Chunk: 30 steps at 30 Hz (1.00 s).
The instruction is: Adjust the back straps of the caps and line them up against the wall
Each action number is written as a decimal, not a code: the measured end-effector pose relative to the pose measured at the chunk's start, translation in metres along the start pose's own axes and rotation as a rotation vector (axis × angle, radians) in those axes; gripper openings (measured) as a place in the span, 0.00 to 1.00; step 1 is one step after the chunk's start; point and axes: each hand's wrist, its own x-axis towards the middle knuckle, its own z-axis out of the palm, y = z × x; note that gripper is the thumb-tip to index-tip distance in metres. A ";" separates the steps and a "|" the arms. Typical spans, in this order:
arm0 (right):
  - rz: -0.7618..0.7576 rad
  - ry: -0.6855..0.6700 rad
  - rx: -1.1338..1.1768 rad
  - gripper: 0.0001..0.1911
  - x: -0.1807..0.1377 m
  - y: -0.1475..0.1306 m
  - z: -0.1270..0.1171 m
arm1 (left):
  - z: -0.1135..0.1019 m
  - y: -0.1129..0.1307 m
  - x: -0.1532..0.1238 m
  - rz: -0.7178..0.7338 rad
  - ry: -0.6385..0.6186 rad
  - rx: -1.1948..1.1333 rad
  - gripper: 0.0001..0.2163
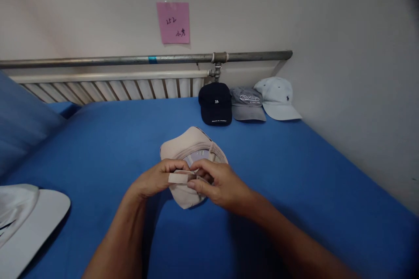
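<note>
A beige baseball cap is held over the blue sheet, its brim pointing away from me and its inside showing. My left hand is closed on the cap's back edge, near the end of the adjustment strap. Thumb and fingers of my right hand pinch that strap near the middle of the cap's back. The fingertips of both hands nearly meet there. What lies under my right fingers, perhaps a buckle, is hidden.
Along the back stand a black cap, a grey cap and a white cap. Another white cap lies at the near left. Behind the blue sheet are a radiator and a metal pipe; a pink note hangs above.
</note>
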 end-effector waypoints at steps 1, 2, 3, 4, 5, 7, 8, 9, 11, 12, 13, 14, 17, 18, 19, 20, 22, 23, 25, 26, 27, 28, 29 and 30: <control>0.026 -0.002 0.011 0.10 0.000 0.000 0.000 | -0.001 0.000 -0.001 -0.004 -0.008 0.006 0.10; 0.045 -0.004 0.014 0.11 0.000 0.001 -0.001 | -0.002 -0.001 -0.001 -0.004 -0.009 0.011 0.11; 0.058 -0.005 0.011 0.11 0.000 0.001 -0.001 | -0.004 -0.003 -0.001 0.001 -0.001 0.017 0.11; 0.066 -0.006 0.005 0.11 0.000 0.001 -0.002 | -0.005 -0.005 -0.001 0.010 0.020 0.021 0.13; 0.070 -0.005 -0.002 0.11 0.000 0.002 -0.003 | -0.007 -0.007 -0.001 0.020 0.044 0.029 0.14; 0.066 -0.001 -0.004 0.10 0.000 0.003 -0.004 | -0.009 -0.011 0.000 0.038 0.081 0.040 0.18; 0.062 0.005 0.001 0.09 0.000 0.003 -0.004 | -0.009 -0.011 0.000 0.056 0.101 0.035 0.20; 0.058 0.011 0.003 0.08 0.000 0.004 -0.004 | -0.009 -0.011 0.000 0.075 0.111 0.026 0.20; 0.056 0.020 -0.004 0.08 0.000 0.005 -0.004 | -0.006 -0.006 0.000 0.105 0.102 -0.008 0.16; 0.056 0.021 -0.014 0.08 0.001 0.006 -0.004 | -0.003 -0.003 -0.001 0.113 0.087 -0.034 0.13; 0.058 0.021 -0.026 0.08 0.001 0.007 -0.004 | -0.001 0.001 -0.002 0.113 0.058 -0.054 0.11; 0.060 0.021 -0.039 0.08 0.001 0.007 -0.004 | 0.001 0.004 -0.003 0.107 0.027 -0.068 0.10; 0.056 0.025 -0.067 0.08 0.001 0.010 -0.003 | 0.004 0.010 -0.005 0.086 -0.007 -0.066 0.08; 0.050 0.030 -0.074 0.08 0.001 0.010 -0.003 | 0.004 0.010 -0.005 0.079 0.000 -0.057 0.08; 0.044 0.033 -0.079 0.09 0.001 0.011 -0.003 | 0.004 0.010 -0.005 0.073 0.011 -0.049 0.07; 0.039 0.033 -0.084 0.09 0.001 0.012 -0.003 | 0.003 0.009 -0.005 0.069 0.020 -0.043 0.07; 0.042 0.019 -0.096 0.10 0.000 0.013 -0.003 | 0.002 0.007 -0.005 0.073 0.039 -0.031 0.08; 0.039 0.009 -0.104 0.11 0.001 0.013 -0.004 | 0.001 0.006 -0.005 0.078 0.044 -0.028 0.08; 0.004 -0.017 -0.132 0.12 0.001 0.012 -0.005 | 0.001 0.006 -0.005 0.083 0.039 -0.027 0.09; -0.020 -0.030 -0.148 0.12 0.001 0.012 -0.005 | 0.001 0.006 -0.005 0.078 0.035 -0.025 0.09; -0.037 -0.045 -0.165 0.12 0.002 0.011 -0.005 | 0.001 0.006 -0.004 0.069 0.034 -0.021 0.09; -0.043 -0.060 -0.179 0.11 0.002 0.010 -0.006 | 0.001 0.006 -0.004 0.059 0.035 -0.018 0.09; -0.035 -0.071 -0.188 0.11 0.002 0.009 -0.006 | 0.001 0.006 -0.004 0.050 0.039 -0.017 0.09; -0.017 -0.077 -0.190 0.10 0.003 0.009 -0.006 | 0.002 0.006 -0.003 0.043 0.046 -0.022 0.09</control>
